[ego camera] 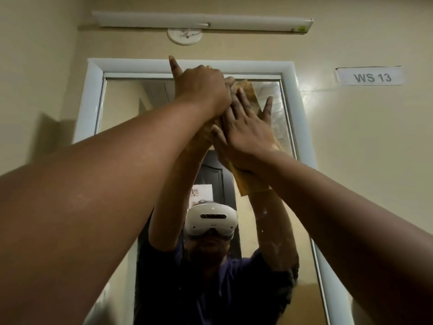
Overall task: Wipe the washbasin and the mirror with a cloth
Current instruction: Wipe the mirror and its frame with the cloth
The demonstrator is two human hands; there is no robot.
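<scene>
Clearly, in the head view, both arms reach up to the top part of the tall wall mirror with a pale blue-white frame [121, 102]. A folded yellow-brown cloth [251, 181] lies flat on the glass, right of the middle. The right hand [248, 130] presses on it with straight, spread fingers and grips nothing. The left hand [203, 87] lies across the right one, its thumb pointing up over the frame; whether its fingertips curl on the cloth I cannot tell, because they are hidden. Smeared streaks show on the glass at the upper right. The washbasin is not in view. Above the mirror hang a white tube light fixture [203, 21] and a round white wall box [185, 36]; a white paper label reading "WS 13" [370, 77] is on the right. I think the risk is slipping: pressed only by flat palms, the cloth may slide out and fall, and a strong push so high can shake the mirror.
</scene>
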